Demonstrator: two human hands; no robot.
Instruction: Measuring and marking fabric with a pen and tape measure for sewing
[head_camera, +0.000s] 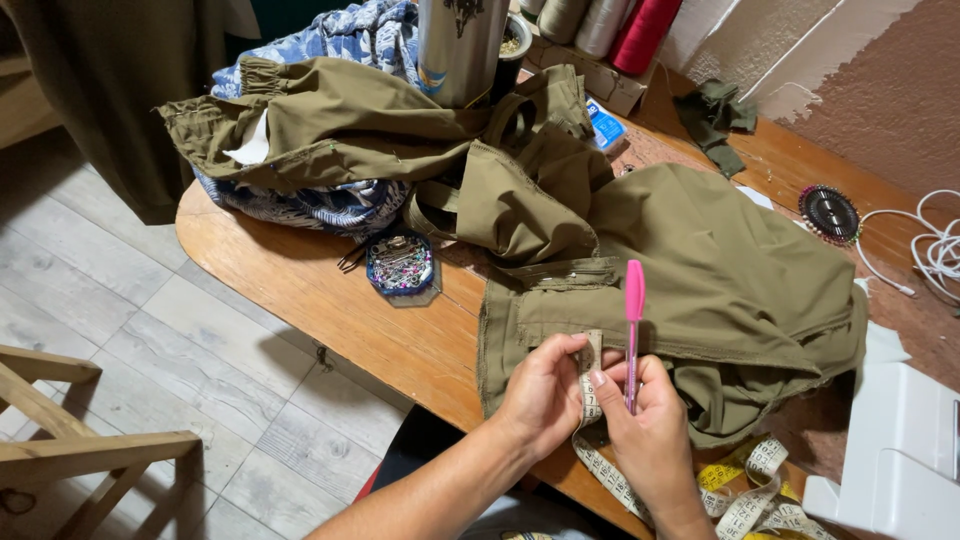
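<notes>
- The left hand (545, 395) pinches the measuring tape (590, 385) against the hem edge of the olive garment (720, 270), which lies on the worktop (300, 290).
- The right hand (650, 430) is closed around a pink pen (633, 330), tip down, and also steadies the tape.
- Step in hand, by my reading: measuring at the hem.
- Marking calls for a flat tape and still cloth.
- A pin box (400, 265) sits nearby.

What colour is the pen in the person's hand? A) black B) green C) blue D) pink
D: the right hand holds a pink pen upright, next to the measuring tape that the left hand presses on the olive-green garment.
</notes>
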